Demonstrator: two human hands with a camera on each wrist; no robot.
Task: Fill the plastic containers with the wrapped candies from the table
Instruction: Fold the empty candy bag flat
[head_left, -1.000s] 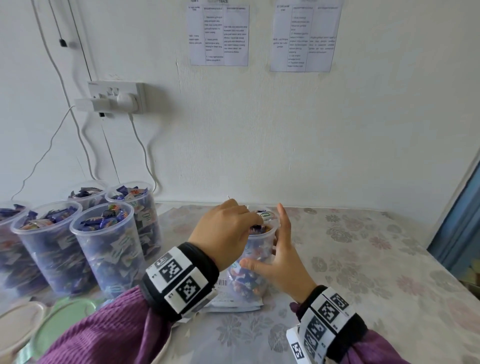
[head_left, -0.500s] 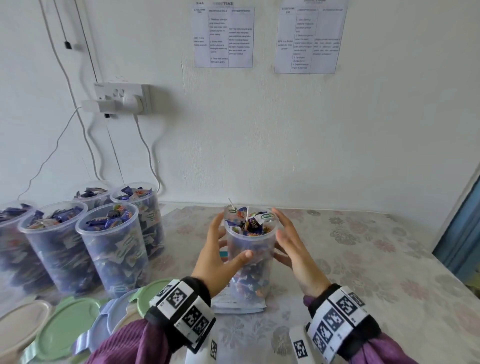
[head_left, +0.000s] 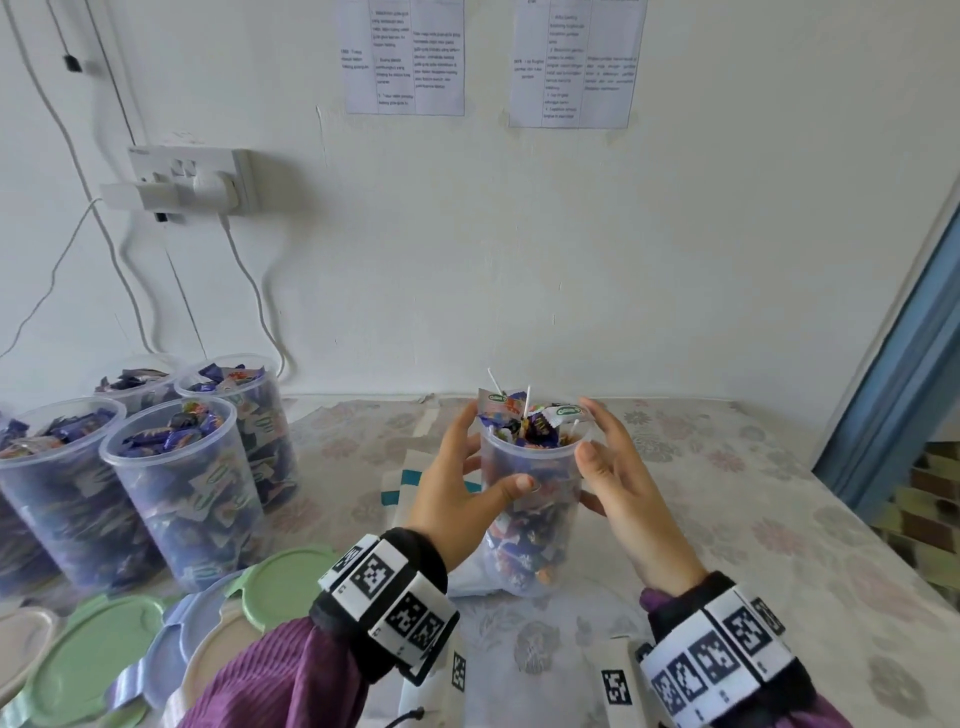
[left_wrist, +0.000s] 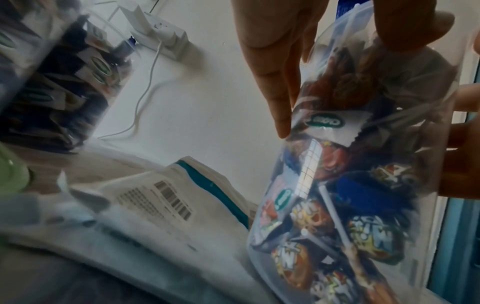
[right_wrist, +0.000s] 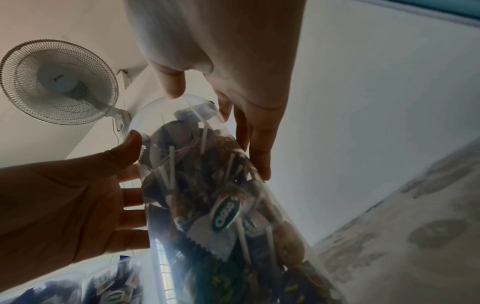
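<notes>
A tall clear plastic container (head_left: 530, 499) stands on the flowered table (head_left: 727, 519), packed to the rim with wrapped candies (head_left: 524, 421) and lollipop sticks that poke above it. My left hand (head_left: 452, 499) holds its left side, thumb across the front wall and fingers behind. My right hand (head_left: 623, 483) lies against the right side with fingers straight, thumb near the rim. In the left wrist view the container (left_wrist: 350, 185) fills the right half. In the right wrist view, the container (right_wrist: 221, 195) shows between both hands.
Several filled containers (head_left: 182, 493) stand in a group at the left. Loose green and pale lids (head_left: 93, 660) lie in front of them. A white bag (head_left: 410, 483) lies flat under and behind the held container. The wall is close behind; a blue door frame (head_left: 893, 364) stands at the right.
One second ago my left hand was on top of the container over the candies. It has come down to the left side, and both hands now flank the container.
</notes>
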